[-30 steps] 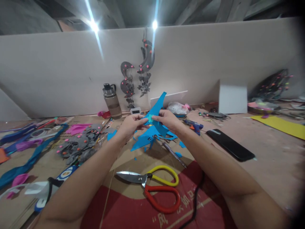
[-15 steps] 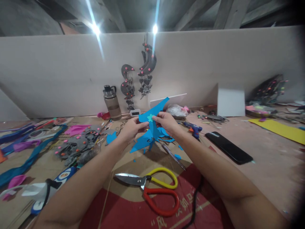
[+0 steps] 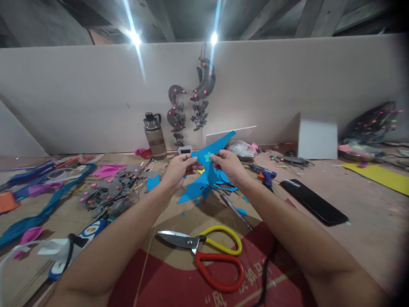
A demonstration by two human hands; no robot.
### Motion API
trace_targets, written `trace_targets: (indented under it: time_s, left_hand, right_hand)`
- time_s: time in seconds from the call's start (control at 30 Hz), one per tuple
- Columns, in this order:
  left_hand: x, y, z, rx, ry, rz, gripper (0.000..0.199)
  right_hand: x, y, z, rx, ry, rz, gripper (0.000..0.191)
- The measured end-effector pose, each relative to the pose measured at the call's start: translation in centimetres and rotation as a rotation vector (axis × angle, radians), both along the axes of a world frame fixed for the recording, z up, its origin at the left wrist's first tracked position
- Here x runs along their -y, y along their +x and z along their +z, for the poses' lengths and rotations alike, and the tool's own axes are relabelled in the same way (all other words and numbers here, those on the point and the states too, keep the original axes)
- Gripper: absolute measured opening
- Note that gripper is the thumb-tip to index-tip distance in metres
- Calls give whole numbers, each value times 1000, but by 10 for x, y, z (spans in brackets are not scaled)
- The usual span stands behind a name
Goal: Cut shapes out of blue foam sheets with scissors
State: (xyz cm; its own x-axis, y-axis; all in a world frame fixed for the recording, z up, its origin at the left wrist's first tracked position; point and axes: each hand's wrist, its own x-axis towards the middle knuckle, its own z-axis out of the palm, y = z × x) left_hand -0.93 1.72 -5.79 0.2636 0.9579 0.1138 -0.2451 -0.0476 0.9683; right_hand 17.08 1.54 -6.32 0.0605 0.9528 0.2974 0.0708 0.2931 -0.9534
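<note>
Above the board I hold up a blue felt-like piece [image 3: 220,145] with a long pointed end rising to the right. A small green flower shape [image 3: 208,157] lies against its face. My left hand [image 3: 179,170] pinches the left edge of the blue piece between thumb and fingers. My right hand [image 3: 229,165] is closed on its lower right side, the thumb touching the flower's edge. Below, more blue cut pieces [image 3: 193,189] lie beneath and between my hands, partly covered. Nearer me rest large scissors [image 3: 220,241] with one yellow and one red handle, blades spread a little.
A pen [image 3: 236,212] lies by the scissors. To the right are a blue glue gun [image 3: 266,175] and a black phone [image 3: 313,201]. Grey felt pieces with pink balls [image 3: 110,189] lie at left. A water bottle [image 3: 155,138] stands by the wall under hanging grey ornaments [image 3: 204,87].
The whole scene has shifted slightly right as the view turned a little left. My left fingers have spread a bit lower along the blue piece's edge; both hands keep hold of it.
</note>
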Motion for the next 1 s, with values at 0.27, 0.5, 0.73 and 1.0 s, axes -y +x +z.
trace_targets:
  time_s: [0.27, 0.5, 0.73, 1.0]
  left_hand:
    - [1, 3, -3, -7, 14, -56, 20]
    - [2, 4, -2, 64, 32, -9, 22]
    - [5, 8, -4, 80, -3, -30, 22]
    - [7, 11, -4, 110, -30, -17, 26]
  right_hand:
    - [0, 4, 2, -14, 7, 6, 33]
    - [2, 3, 3, -64, -33, 47, 33]
    - [1, 2, 2, -141, -58, 48, 38]
    - [1, -1, -1, -173, -56, 23, 39]
